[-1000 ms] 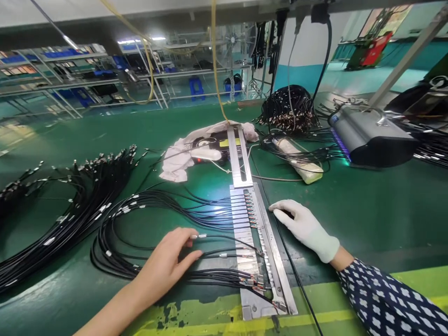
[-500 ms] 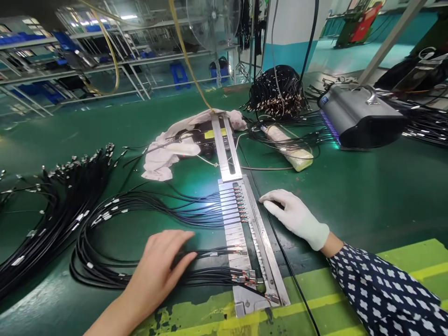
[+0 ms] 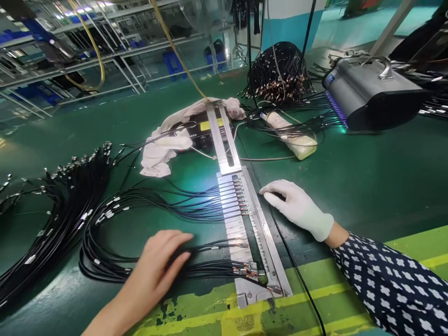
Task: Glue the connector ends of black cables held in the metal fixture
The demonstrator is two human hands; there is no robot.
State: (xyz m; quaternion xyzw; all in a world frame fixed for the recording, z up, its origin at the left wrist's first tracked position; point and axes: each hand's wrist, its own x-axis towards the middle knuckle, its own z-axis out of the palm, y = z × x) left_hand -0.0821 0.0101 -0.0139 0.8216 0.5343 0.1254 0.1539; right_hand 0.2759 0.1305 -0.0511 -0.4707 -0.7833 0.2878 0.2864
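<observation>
A long metal fixture (image 3: 234,228) with slots lies on the green bench, a row of black cables (image 3: 199,205) set across its upper part with connector ends along the slot. More black cables with bare connector ends (image 3: 247,268) lie across its lower part. My left hand (image 3: 159,261), bare, is over the lower cables left of the fixture, thumb and fingers apart; its underside is hidden. In a white glove, my right hand (image 3: 294,205) rests by the fixture's right edge. Its fingers are loosely curved with a gap to the thumb, beside a single black cable (image 3: 290,254).
A silver-and-black machine (image 3: 374,95) with purple light stands at the back right, near a cable bundle (image 3: 278,70) and a bottle (image 3: 290,135). A white cloth (image 3: 157,154) drapes around a black box (image 3: 201,133). More cables (image 3: 73,200) lie at left.
The camera view has tilted slightly, so the bench items sit higher in the picture. Both hands keep nearly the same places beside the fixture.
</observation>
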